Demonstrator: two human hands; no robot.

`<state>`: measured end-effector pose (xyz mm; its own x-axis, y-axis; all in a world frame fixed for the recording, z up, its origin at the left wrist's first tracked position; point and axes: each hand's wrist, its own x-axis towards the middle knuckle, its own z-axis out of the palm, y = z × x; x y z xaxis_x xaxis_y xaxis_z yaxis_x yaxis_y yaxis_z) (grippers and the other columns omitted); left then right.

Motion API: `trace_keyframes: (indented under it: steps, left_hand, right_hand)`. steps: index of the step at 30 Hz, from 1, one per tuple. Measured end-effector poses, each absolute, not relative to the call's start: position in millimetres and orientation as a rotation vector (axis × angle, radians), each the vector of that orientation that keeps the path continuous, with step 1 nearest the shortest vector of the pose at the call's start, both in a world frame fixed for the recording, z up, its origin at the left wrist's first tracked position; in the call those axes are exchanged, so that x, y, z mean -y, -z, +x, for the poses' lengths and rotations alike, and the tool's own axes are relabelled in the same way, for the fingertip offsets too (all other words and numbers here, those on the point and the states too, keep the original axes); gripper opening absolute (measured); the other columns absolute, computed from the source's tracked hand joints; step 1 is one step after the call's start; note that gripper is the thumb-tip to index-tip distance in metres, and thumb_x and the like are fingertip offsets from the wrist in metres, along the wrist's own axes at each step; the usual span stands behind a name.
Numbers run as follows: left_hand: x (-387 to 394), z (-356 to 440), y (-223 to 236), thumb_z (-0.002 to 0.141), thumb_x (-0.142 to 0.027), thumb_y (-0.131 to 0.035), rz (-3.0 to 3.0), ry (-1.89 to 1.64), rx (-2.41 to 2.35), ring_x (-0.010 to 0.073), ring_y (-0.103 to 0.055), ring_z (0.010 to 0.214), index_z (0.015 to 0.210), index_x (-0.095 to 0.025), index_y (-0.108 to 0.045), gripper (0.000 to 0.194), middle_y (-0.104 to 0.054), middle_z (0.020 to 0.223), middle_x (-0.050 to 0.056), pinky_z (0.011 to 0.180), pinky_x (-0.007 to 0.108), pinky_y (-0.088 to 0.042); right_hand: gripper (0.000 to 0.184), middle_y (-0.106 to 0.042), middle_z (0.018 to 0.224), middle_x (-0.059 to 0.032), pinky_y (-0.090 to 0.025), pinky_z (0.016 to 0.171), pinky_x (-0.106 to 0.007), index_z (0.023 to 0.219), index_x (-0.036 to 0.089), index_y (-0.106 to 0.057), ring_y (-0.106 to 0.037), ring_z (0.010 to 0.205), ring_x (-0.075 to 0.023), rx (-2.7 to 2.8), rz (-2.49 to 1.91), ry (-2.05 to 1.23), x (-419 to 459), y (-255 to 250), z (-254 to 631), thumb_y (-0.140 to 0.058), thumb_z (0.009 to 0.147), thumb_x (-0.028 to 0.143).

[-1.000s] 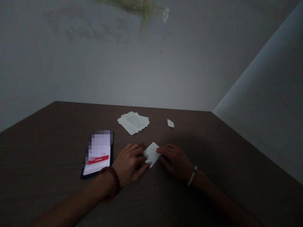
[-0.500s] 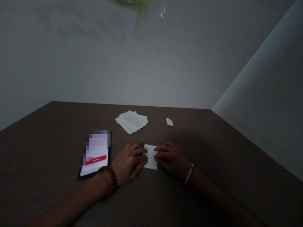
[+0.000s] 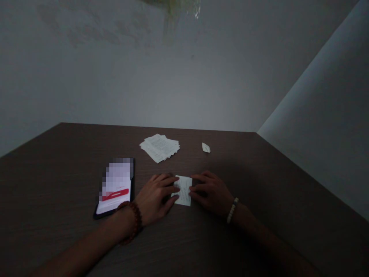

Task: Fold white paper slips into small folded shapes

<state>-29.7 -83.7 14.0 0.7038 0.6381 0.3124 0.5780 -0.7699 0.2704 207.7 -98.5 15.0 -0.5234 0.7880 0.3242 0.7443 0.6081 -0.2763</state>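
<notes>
A small white printed paper slip [image 3: 184, 192] lies on the dark wooden table [image 3: 259, 184] in front of me. My left hand [image 3: 155, 197], with a brown bead bracelet on the wrist, presses its fingertips on the slip's left edge. From the other side my right hand [image 3: 212, 192], wearing a pale bead bracelet, holds the right edge with bent fingers. The slip stands roughly square to me between both hands.
A phone [image 3: 115, 187] with a lit screen lies left of my left hand. A fanned pile of white paper slips [image 3: 160, 147] sits further back, and a small folded paper piece [image 3: 205, 147] to its right. Grey walls close off the table's back and right edges.
The slip has turned from a diagonal position to nearly straight between my hands. Both hands have closed in on its edges.
</notes>
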Motion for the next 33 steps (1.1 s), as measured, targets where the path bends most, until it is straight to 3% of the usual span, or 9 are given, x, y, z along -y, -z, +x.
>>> trace_keyframes:
  steps: [7,14,17,22,33]
  left_hand:
    - [81.3,-30.4,-15.0,0.086,-0.036,-0.056,2.683,-0.637,-1.006,0.0267,-0.051,0.107,0.096,-0.024,-0.070,0.021,-0.063,0.118,0.005,0.086,0.045,-0.040]
    - [79.3,-30.9,-13.5,0.088,-0.027,-0.053,2.683,-0.671,-0.974,0.0238,-0.053,0.100,0.085,-0.021,-0.069,0.017,-0.065,0.108,0.005,0.083,0.041,-0.041]
    - [79.4,-31.0,-10.7,0.086,-0.029,-0.056,2.684,-0.710,-1.008,0.0253,-0.052,0.102,0.089,-0.019,-0.066,0.015,-0.064,0.110,0.006,0.084,0.043,-0.041]
    - [79.2,-30.9,-7.3,0.082,-0.035,-0.061,2.682,-0.697,-1.111,0.0292,-0.051,0.110,0.103,-0.019,-0.063,0.027,-0.060,0.121,0.009,0.086,0.047,-0.041]
    - [79.0,-30.1,-6.6,0.083,-0.032,-0.060,2.702,-0.673,-1.061,0.0271,-0.052,0.106,0.100,-0.020,-0.062,0.021,-0.062,0.117,0.007,0.086,0.046,-0.040]
  right_hand:
    - [0.013,-0.065,0.116,-0.0015,-0.044,0.083,-0.037,0.086,0.024,-0.073,-0.051,0.092,-0.0213,2.420,-1.226,-0.130,97.5,-16.3,203.3,-0.062,0.084,0.031]
    - [0.011,-0.067,0.113,-0.0013,-0.045,0.081,-0.034,0.085,0.025,-0.075,-0.051,0.090,-0.0200,2.423,-1.192,-0.197,93.3,-13.9,204.1,-0.066,0.082,0.031]
    - [0.009,-0.066,0.114,-0.0011,-0.045,0.082,-0.035,0.084,0.025,-0.075,-0.052,0.090,-0.0195,2.424,-1.146,-0.215,90.6,-11.1,205.0,-0.068,0.081,0.029]
    - [0.008,-0.066,0.114,-0.0010,-0.045,0.081,-0.034,0.084,0.027,-0.075,-0.052,0.092,-0.0192,2.439,-1.119,-0.231,89.3,-10.7,204.6,-0.069,0.080,0.027]
    - [0.005,-0.066,0.112,-0.0013,-0.043,0.083,-0.035,0.082,0.024,-0.073,-0.052,0.094,-0.0198,2.407,-1.132,-0.282,89.0,-10.8,203.8,-0.070,0.078,0.025]
